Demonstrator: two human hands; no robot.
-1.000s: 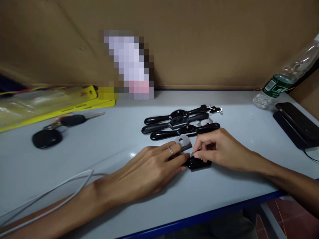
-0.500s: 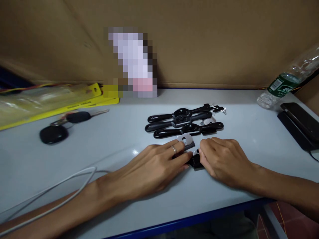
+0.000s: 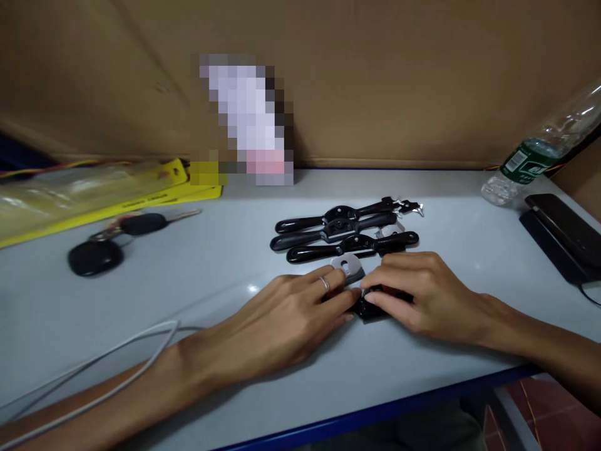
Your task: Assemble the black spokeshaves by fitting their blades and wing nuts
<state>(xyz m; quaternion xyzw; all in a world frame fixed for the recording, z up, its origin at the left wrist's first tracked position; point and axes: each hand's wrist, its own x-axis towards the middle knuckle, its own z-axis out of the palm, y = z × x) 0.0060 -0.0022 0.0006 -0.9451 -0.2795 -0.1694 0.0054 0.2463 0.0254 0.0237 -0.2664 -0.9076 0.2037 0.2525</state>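
Note:
A black spokeshave (image 3: 373, 311) lies low on the table between my two hands, its handles mostly hidden by fingers. My left hand (image 3: 295, 310), with a ring on one finger, is closed round its left side. The thumb and fingers of my right hand (image 3: 434, 294) pinch at the spokeshave's middle; what small part they press there is hidden. Just behind the left fingertips rests a silvery blade (image 3: 348, 265) with a hole. Farther back, black spokeshaves lie side by side: a front one (image 3: 312, 252), a middle one (image 3: 300, 240) and a rear one (image 3: 300, 223).
Small black and silver screw parts (image 3: 409, 207) sit by the rear handles. Keys (image 3: 96, 257) and yellow-edged plastic packaging (image 3: 94, 188) are at left. A white cable (image 3: 159, 351) crosses my left forearm. A bottle (image 3: 526, 163) and phone (image 3: 563, 228) are at right; a cardboard wall (image 3: 399, 81) stands behind.
My right hand has shifted from round the right side of the spokeshave to its middle, thumb and fingers now stretched leftward. My left hand keeps its place.

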